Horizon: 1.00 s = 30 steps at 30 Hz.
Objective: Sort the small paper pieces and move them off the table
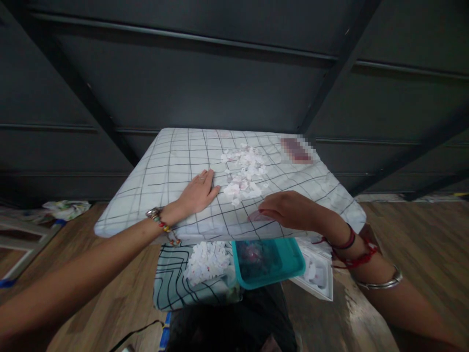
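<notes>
My left hand (200, 191) lies flat on the white checked cloth (176, 161) with its fingers stretched out. To its right is a loose heap of small white paper scraps (245, 168). My right hand (291, 210) is bent down near the front edge of the cloth with its fingers closed. A faint pinkish, see-through patch shows at its fingertips; whether it is held or lies on the cloth is unclear. Below this edge sits a teal plastic tray (289, 259) with something dark and reddish inside.
More white scraps (208, 261) are piled on a green cloth with black lines (168, 288) below. Right of the tray stands a white box (322, 291) with white pieces inside. A blurred-out reddish item (296, 150) lies at the back right. Dark metal panels (205, 83) rise behind.
</notes>
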Motion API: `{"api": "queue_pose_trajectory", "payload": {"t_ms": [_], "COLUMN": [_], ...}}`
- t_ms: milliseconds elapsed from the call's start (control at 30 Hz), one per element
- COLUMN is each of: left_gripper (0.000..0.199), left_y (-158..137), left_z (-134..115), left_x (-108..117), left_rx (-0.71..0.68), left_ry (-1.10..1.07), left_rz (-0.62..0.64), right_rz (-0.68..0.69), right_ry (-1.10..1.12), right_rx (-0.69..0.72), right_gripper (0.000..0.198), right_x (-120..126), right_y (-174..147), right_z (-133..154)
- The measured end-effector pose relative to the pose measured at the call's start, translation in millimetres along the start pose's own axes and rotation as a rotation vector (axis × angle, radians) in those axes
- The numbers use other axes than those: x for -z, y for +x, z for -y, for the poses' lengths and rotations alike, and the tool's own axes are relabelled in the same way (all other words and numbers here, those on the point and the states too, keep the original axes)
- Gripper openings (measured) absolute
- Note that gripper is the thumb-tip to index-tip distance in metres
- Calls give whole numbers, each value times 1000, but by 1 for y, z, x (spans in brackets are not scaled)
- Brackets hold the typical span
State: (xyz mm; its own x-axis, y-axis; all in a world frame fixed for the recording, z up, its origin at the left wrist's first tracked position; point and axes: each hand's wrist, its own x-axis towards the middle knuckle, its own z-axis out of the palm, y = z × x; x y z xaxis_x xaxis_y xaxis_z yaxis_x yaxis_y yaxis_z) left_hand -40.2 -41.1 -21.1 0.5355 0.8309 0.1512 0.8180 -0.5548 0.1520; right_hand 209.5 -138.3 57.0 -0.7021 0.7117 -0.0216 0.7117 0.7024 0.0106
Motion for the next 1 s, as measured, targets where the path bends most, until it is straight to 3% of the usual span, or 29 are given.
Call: {"api": "queue_pose_trajectory", "payload": {"t_ms": [167,333,467,633,1000], "left_gripper": [66,65,65,65,65], "left_y": [0,1,1,1,1], "left_z": [1,0,0,1,0], "left_x": [-1,1,0,0,-1], "left_rx": [3,8,1,3,2], "left_ry": [-10,4,22,19,-16], "left_rz": [4,18,14,10,7], "right_rz": [-75,-15,-26,-126,-198], "right_ry": [-45,-41,-34,-3,-42], "right_rx": [-66,96,103,-21,-232], "right_gripper": [29,27,27,29,30], "right_x": [-5,-10,1,12,-6], "right_y": [3,-15,-31,-11,6], "right_z": [-2,1,6,7,-3]}}
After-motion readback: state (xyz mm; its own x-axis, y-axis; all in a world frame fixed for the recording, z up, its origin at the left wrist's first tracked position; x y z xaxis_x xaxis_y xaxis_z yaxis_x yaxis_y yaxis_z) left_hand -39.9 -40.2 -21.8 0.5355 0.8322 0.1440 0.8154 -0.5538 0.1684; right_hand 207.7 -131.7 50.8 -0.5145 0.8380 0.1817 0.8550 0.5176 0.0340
